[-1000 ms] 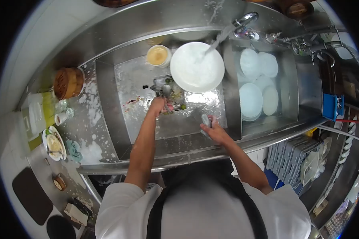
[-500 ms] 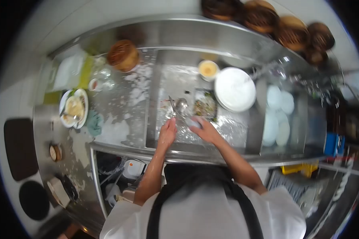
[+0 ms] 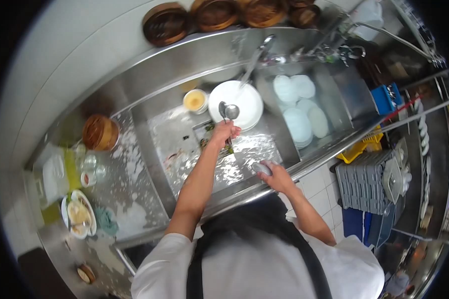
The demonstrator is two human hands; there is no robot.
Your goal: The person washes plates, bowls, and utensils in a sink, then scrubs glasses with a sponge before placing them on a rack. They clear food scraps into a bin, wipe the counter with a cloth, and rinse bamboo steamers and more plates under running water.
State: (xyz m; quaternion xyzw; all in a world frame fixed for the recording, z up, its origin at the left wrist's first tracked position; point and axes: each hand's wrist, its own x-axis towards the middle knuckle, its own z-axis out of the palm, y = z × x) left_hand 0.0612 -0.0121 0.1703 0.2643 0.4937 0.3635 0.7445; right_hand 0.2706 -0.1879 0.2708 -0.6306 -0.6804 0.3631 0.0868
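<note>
My left hand (image 3: 225, 133) is closed around metal spoons (image 3: 232, 111); their bowls stick out over a white plate (image 3: 249, 102) in the sink. Water from the tap (image 3: 267, 42) runs down toward that plate. Held in my right hand (image 3: 279, 179), near the sink's front edge, is a greyish sponge (image 3: 262, 168), partly covered by the fingers. A cup with yellowish contents (image 3: 195, 101) stands left of the plate. Below my left hand, a square drain opening (image 3: 203, 133) contains food scraps.
Several pale plates (image 3: 299, 124) lie under water in the right basin. Bamboo steamers (image 3: 214, 14) line the back ledge, and another steamer (image 3: 100, 132) sits on the left counter. A plate of leftovers (image 3: 79, 213) lies near a green cloth (image 3: 106, 221). Grey crates (image 3: 362, 184) stand at right.
My left hand has carried the spoons away from the right hand, up and over to the white plate. My right hand with the sponge has drawn back toward the sink's front edge. The view has turned right.
</note>
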